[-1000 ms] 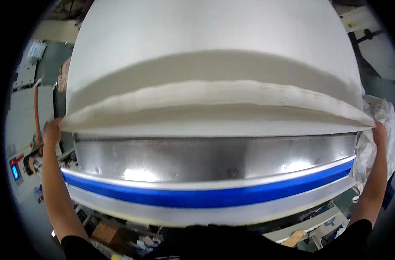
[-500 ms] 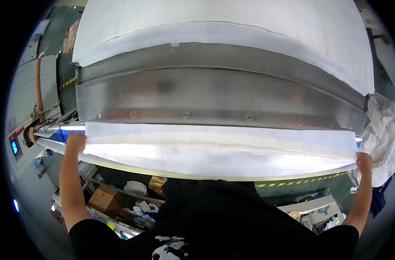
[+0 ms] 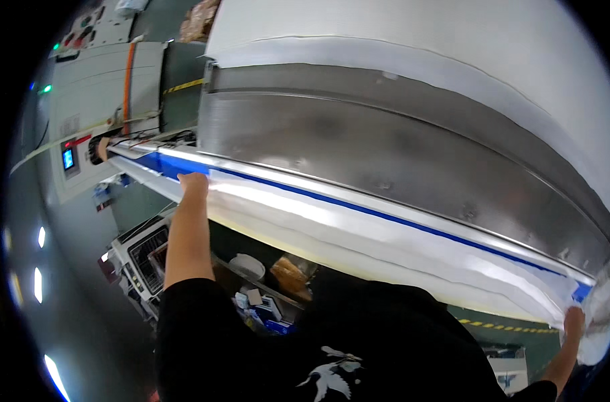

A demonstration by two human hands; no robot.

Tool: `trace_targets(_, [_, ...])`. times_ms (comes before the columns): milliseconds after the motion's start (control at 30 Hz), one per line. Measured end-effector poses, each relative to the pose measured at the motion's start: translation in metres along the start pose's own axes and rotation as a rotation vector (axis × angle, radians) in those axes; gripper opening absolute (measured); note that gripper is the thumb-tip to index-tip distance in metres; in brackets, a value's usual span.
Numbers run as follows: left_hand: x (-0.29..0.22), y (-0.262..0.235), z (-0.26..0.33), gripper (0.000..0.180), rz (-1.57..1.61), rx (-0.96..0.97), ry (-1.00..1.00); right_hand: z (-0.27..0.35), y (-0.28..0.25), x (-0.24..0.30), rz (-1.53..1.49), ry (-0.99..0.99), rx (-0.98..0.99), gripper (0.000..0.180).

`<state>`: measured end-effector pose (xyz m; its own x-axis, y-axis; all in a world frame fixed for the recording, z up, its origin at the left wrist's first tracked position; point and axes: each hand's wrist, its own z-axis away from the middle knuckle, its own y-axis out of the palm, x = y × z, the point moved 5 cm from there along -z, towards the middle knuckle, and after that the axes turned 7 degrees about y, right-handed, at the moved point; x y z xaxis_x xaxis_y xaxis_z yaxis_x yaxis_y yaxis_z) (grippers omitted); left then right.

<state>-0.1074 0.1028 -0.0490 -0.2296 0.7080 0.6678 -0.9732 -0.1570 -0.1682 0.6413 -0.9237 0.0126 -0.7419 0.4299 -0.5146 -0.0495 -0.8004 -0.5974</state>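
Half a second ago we saw the cloth (image 3: 385, 236) hiding the blue band (image 3: 368, 203) between the hands; now a thin blue line shows along its far edge, with more blue bare beyond each end. The view has also turned, so the band runs slantwise, down to the right. We take this to mean that the cloth has been drawn a little nearer the body and that its placing along the band is under way, perhaps not yet settled.

The cloth lies along the front ledge, between the band and the ledge's pale yellow edge (image 3: 378, 273), apart from the metal plate (image 3: 332, 134) and the larger sheet (image 3: 412, 33) behind. We find it white, long and narrow, fairly smooth, with one wavy crease or fold line along its length and a bright sheen at the left.

Our left hand (image 3: 195, 184) is at its left end, fingers turned from view; we cannot tell whether they pinch or press. Our right hand (image 3: 574, 323) looks narrow, closed on the right end, beside a white bundle (image 3: 603, 308)
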Motion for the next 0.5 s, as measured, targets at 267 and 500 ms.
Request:
trace_targets(267, [0.056,-0.020,0.032,0.037,0.673,-0.533,-0.190,-0.025,-0.023,0.066,-0.073,-0.014,0.599,0.033])
trace_targets(500, [-0.044,-0.115,0.067,0.034,0.713,-0.514,-0.108,-0.057,-0.131,0.159,-0.296,-0.130,0.728,0.058])
